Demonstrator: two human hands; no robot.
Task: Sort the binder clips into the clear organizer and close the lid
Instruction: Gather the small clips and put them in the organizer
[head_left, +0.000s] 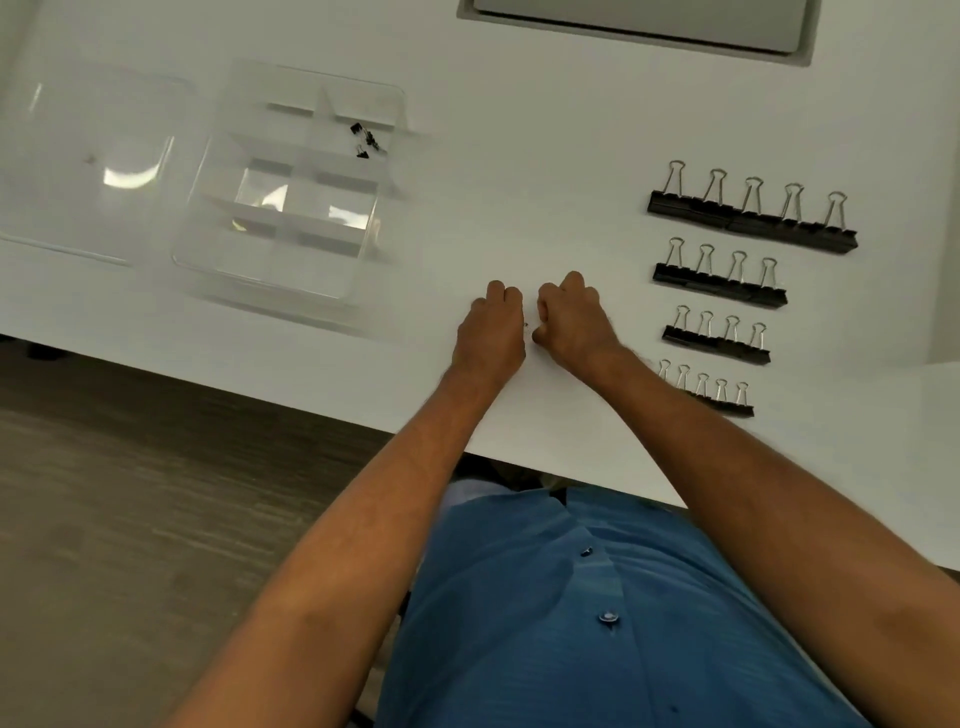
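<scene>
Both hands sat mid-frame, knuckles up, fingers curled under. Left hand (491, 327) and right hand (571, 325) nearly touched; a tiny dark speck showed between them, contents of either grip unclear. Clear organizer (291, 249) lay upper left, a few small binder clips (365, 140) in one far compartment, lid (78, 166) beside it. Four rows of binder clips (727, 270) stood at right on the white table (519, 156).

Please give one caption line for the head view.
Both hands meet beside four clip rows; organizer open.
</scene>
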